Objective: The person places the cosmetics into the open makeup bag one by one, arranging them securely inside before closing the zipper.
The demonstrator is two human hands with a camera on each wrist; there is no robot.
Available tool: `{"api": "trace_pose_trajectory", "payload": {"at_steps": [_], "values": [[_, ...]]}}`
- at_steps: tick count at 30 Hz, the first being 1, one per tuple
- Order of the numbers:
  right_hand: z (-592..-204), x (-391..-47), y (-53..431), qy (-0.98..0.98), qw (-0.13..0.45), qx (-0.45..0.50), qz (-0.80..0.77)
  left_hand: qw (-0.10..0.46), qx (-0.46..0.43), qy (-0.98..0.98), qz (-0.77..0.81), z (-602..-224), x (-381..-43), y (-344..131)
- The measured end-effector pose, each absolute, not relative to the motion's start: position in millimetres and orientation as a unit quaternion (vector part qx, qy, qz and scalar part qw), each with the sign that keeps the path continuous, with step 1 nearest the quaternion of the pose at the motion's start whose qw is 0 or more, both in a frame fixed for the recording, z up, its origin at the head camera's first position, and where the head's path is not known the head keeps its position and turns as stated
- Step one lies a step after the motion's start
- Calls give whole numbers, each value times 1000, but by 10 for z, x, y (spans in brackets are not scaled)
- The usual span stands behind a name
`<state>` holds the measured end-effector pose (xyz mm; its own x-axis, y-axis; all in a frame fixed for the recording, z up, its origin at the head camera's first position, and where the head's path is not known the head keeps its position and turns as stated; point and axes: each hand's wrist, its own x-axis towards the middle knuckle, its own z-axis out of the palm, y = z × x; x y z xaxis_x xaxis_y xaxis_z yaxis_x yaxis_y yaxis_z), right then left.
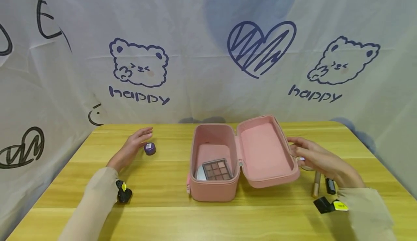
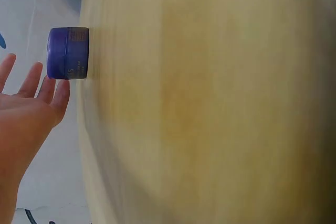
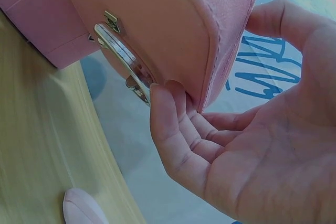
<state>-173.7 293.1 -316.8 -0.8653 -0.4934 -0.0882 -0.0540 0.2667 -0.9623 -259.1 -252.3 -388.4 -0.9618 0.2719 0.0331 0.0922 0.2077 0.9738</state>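
A pink cosmetic case (image 1: 213, 192) stands on the table with its lid (image 1: 265, 148) swung out to the right. My right hand (image 1: 314, 157) holds the lid's outer edge; in the right wrist view the thumb is on one side and the fingers curl under the other, near a shiny metal handle (image 3: 126, 53). Inside the case lies an eyeshadow palette (image 1: 216, 169), tilted over a white rounded item (image 1: 201, 173). My left hand (image 1: 133, 145) has loosely extended fingers beside a small purple jar (image 1: 150, 149), holding nothing. Whether they touch the jar, I cannot tell.
A slim beige tube (image 1: 316, 185) and a small black item (image 1: 330, 186) lie near the right wrist. A pale rounded object (image 3: 83, 208) sits on the table below the lid. A printed cloth (image 1: 195, 70) hangs behind the table (image 1: 163, 215).
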Motion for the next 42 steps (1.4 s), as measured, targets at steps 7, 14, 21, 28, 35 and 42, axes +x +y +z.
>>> {"api": "trace_pose_trajectory", "payload": {"at_steps": [7, 14, 21, 28, 35, 42], "values": [[-3171, -1732, 2912, 771, 195, -175, -580, 87, 105, 784, 606, -3966, -2572, -2570], [-3167, -1722, 2906, 773, 199, -172, -578, 113, 111, 806, 571, -4005, -2586, -2555], [-3174, -1732, 2923, 770, 204, -176, -579, 129, 108, 813, 557, -3979, -2599, -2518], [-3166, -1736, 2925, 768, 203, -177, -581, 119, 106, 833, 530, -3975, -2625, -2548], [-3162, -1742, 2926, 772, 203, -170, -578, 108, 95, 840, 523, -3959, -2629, -2577], [-3154, -1744, 2929, 773, 199, -174, -576, 101, 93, 843, 519, -3950, -2655, -2582]]}}
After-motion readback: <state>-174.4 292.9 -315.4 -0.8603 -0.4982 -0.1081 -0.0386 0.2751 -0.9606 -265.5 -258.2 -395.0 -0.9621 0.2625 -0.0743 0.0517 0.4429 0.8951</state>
